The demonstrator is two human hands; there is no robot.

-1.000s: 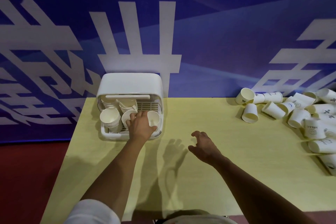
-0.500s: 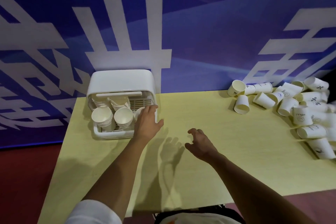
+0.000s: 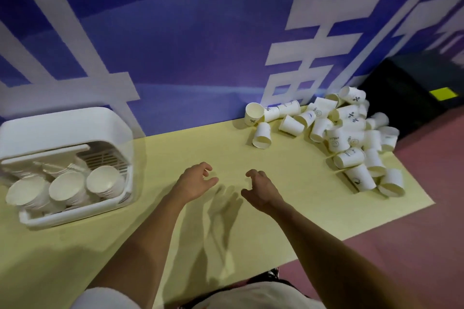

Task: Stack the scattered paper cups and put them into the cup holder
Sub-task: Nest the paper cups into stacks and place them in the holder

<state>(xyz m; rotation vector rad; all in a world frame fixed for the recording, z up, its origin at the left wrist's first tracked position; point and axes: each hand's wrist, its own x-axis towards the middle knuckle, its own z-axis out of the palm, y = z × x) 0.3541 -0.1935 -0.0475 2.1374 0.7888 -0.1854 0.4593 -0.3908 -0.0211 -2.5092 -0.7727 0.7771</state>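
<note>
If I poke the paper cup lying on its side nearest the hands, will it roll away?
Probably, but in a curve: the paper cup lies on its side and its mouth is wider than its base. It looks thin and empty, so likely light and easy to squash.

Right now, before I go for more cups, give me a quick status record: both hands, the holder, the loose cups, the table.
left hand: empty, fingers loosely curled, over the middle of the table
right hand: empty, fingers loosely curled, next to the left hand
cup holder: white, at the table's left end, open at the front
stacks in holder: three in the front row, more behind, count unclear
loose cups: heap at the far right corner, most on their sides
table: yellow top
</note>
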